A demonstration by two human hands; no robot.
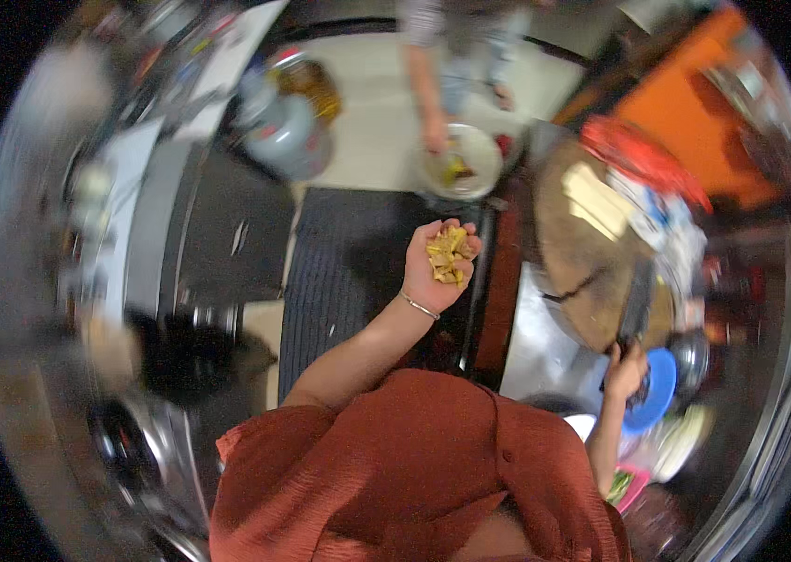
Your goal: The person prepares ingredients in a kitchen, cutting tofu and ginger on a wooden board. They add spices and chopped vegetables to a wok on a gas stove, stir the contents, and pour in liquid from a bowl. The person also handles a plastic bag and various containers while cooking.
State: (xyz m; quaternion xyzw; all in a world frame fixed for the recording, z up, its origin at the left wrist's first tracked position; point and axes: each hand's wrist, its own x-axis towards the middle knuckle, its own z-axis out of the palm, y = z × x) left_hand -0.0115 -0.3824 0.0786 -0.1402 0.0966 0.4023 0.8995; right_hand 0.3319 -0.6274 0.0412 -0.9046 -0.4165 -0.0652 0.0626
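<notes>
Several yellow-brown chopped food pieces (449, 254) lie in my left hand (437, 270), palm up with the fingers curled round them, above the dark ribbed mat (339, 274). At the right, my right hand (627, 372) grips the handle of a broad dark cleaver (638, 302). The cleaver's blade is over the round wooden chopping board (578, 260). A cream-coloured block or folded item (599, 200), too blurred to name, lies at the board's far part. Beyond my left hand stands a white bucket (490, 165) with scraps inside.
Another person's hand (435, 133) reaches to the bucket's rim. A grey gas cylinder (290, 140) stands at the far left on the pale floor. A red plastic bag (641, 158) lies beyond the board, and a blue bowl (662, 393) sits close to my right hand.
</notes>
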